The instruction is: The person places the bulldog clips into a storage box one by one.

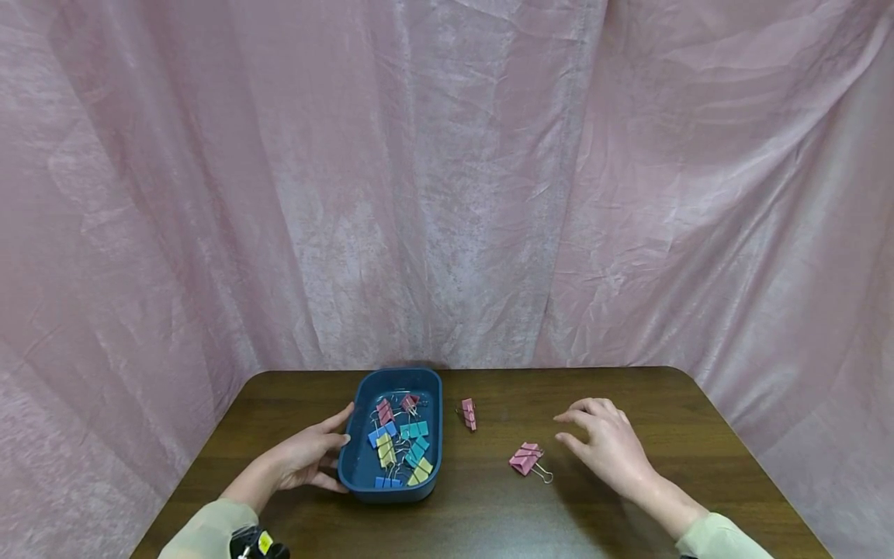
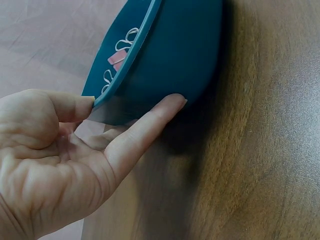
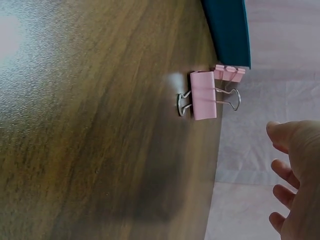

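My left hand [image 1: 310, 458] rests spread against the left side of a blue plastic bin [image 1: 359, 466]. In the left wrist view, one digit meets the bin's rim [image 2: 142, 35] while a straight finger presses low on its outer wall. Inside lie several binder clips in pink, blue, yellow [image 1: 386, 450] and teal. My right hand [image 1: 608, 439] hovers over the table with loosely bent fingers and nothing in them. Left of it lies a pink binder clip [image 1: 525, 458], its wire handles spread. Another pink binder clip [image 1: 469, 414] lies between that clip and the bin.
The brown wooden table [image 1: 489, 520] has rounded far corners. A pink velvety curtain [image 1: 447, 194] hangs behind its far edge and along the sides. In the right wrist view, the bin's wall [image 3: 230, 35] stands near the farther pink clip [image 3: 230, 73].
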### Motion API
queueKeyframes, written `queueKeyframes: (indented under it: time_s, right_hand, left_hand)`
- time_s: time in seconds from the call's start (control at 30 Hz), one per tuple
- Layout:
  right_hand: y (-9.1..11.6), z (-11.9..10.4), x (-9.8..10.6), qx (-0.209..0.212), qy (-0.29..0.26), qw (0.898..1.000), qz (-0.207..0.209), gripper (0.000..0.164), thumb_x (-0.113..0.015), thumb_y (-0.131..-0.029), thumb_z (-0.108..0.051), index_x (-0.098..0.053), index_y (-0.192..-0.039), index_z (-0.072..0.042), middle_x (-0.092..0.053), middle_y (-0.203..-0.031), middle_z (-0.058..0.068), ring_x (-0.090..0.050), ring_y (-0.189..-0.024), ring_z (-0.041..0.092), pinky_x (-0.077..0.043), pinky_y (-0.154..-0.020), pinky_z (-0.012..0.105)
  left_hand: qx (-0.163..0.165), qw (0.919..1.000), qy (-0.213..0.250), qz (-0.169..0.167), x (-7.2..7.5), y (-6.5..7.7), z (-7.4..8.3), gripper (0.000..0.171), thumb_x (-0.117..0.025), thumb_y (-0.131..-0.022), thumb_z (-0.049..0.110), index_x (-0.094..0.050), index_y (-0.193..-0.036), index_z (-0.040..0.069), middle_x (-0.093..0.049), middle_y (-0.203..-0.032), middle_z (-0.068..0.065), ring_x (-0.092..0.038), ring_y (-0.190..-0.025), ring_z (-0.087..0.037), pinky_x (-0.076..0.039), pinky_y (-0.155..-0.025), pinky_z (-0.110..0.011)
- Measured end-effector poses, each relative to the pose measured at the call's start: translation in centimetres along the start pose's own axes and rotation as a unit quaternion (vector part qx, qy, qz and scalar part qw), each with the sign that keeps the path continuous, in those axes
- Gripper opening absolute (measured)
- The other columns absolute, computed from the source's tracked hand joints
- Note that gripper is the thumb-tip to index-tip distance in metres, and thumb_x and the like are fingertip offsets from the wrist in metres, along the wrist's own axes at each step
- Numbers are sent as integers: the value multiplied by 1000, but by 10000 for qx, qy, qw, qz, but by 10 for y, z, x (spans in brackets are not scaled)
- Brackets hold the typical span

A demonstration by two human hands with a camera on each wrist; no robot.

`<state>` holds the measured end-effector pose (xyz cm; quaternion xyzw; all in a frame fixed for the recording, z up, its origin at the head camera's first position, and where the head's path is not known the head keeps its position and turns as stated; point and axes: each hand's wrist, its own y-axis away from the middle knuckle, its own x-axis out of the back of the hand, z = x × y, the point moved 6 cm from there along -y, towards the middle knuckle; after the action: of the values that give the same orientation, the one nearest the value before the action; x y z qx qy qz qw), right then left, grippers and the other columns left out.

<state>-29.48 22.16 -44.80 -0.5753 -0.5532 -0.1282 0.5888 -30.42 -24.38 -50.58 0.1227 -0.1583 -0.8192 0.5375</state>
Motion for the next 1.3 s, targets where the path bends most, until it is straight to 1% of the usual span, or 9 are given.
queueKeyframes:
  time_s: [0.23, 0.43, 0.63, 0.77, 0.93, 1.3]
  right_hand:
    - [4, -6, -6, 353, 200, 9992, 26, 27, -91, -75, -20, -79, -99, -24, -66, -105, -4, -59, -104, 25, -46, -86, 49]
    - [7, -9, -10, 493, 251, 9985, -18, 27, -92, -75, -20, -80, -99, -21, -66, -106, -3, -59, -104, 25, -46, -86, 48]
    - [9, -12, -13, 685, 237, 9974, 44, 26, -93, -73, -20, -79, -95, -20, -66, -104, -4, -59, -104, 24, -46, -88, 50]
    - [10, -15, -17, 782, 165, 9968, -65, 25, -93, -72, -20, -79, -93, -22, -66, -103, -4, -59, -105, 23, -47, -90, 51]
    - [11, -16, -21, 844, 100, 9962, -164, 23, -93, -72, -21, -79, -90, -25, -66, -103, -6, -59, -105, 22, -46, -91, 51]
    - [7, -20, -23, 1164, 94, 9932, -8, 25, -94, -68, -17, -77, -85, -25, -68, -102, -1, -59, -103, 25, -46, -90, 52]
  left_hand:
    - [52, 10000, -6, 73, 0, 1, 0, 69, -39, -110, 13, 1, -166, 20, -55, -132, -34, -64, -112, -46, -56, -78, -66]
    - [90, 9999, 3, 115, 0, 1, -1, 68, -39, -110, 13, 0, -166, 20, -54, -133, -35, -64, -112, -46, -56, -78, -66]
    - [81, 9999, -30, 122, 0, 1, 0, 68, -39, -110, 13, 0, -166, 20, -54, -132, -35, -64, -111, -47, -56, -78, -66]
    - [52, 9999, -53, 102, 1, 0, 0, 69, -40, -110, 13, 0, -166, 20, -54, -132, -35, -64, -111, -46, -56, -78, -66]
    - [92, 9999, -18, 110, 1, 0, 0, 68, -39, -110, 14, 0, -166, 20, -54, -133, -35, -64, -111, -46, -55, -78, -66]
    - [53, 10000, -16, 62, 1, -1, 1, 69, -40, -110, 14, 1, -166, 19, -54, -132, -35, -63, -113, -48, -55, -78, -66]
